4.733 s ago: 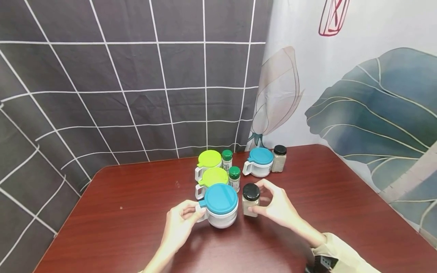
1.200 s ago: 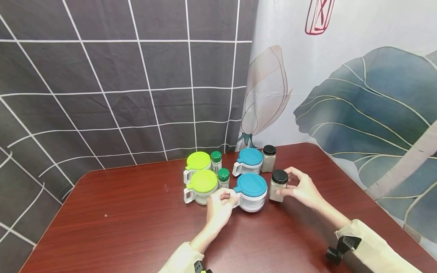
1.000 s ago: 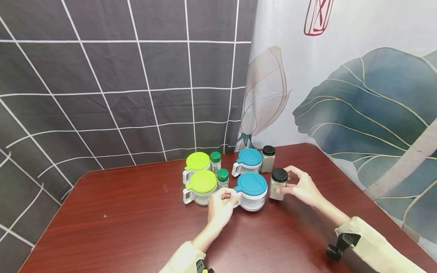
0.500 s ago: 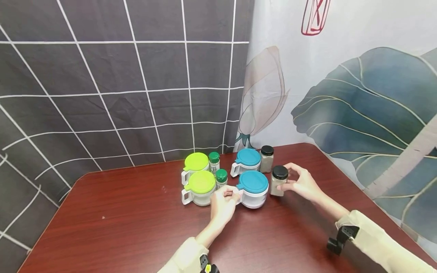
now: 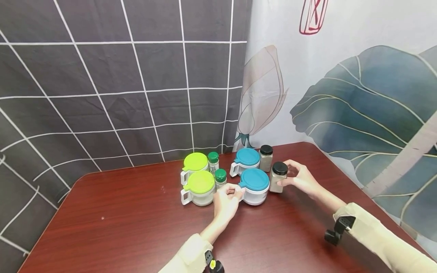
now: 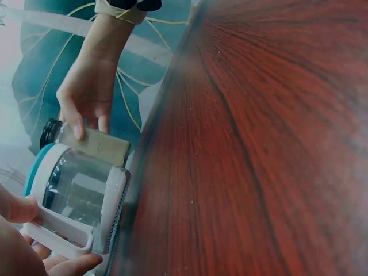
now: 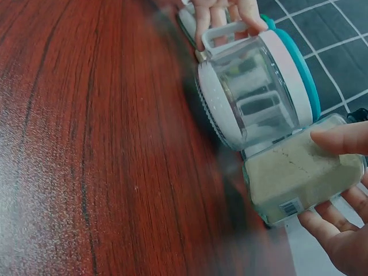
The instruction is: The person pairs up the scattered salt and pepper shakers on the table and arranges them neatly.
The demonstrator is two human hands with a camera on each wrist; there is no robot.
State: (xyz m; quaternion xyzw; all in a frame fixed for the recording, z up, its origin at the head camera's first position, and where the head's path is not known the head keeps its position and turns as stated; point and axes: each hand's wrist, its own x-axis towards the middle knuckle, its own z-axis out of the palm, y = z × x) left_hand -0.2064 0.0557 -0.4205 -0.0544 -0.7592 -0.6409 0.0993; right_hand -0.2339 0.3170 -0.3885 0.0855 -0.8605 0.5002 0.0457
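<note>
My left hand (image 5: pixel 226 203) pinches the handle of a clear seasoning jar with a blue lid (image 5: pixel 254 179). The left wrist view shows thumb and fingers around its white handle (image 6: pixel 60 233). Just right of it, my right hand (image 5: pixel 302 181) grips a square spice bottle with a black cap (image 5: pixel 280 168), full of beige powder. In the right wrist view the thumb lies on one side of the bottle (image 7: pixel 299 167) and the fingers on the other. Jar and bottle stand upright, side by side, very close together.
Behind them stand another blue-lidded jar (image 5: pixel 247 157) and black-capped bottle (image 5: pixel 266 157). To the left are two jars with lime-green lids (image 5: pixel 200 182) and two green-capped bottles (image 5: pixel 220 175), one partly behind my left hand. A grey grid curtain (image 5: pixel 136 94) backs the red-brown table (image 5: pixel 136 220).
Both hands have carried the blue-lidded jar and black-capped bottle from before the lime-lidded jars rightward to before the other blue-lidded jar. In the last second, they shifted slightly back, the bottle nearer the jar.
</note>
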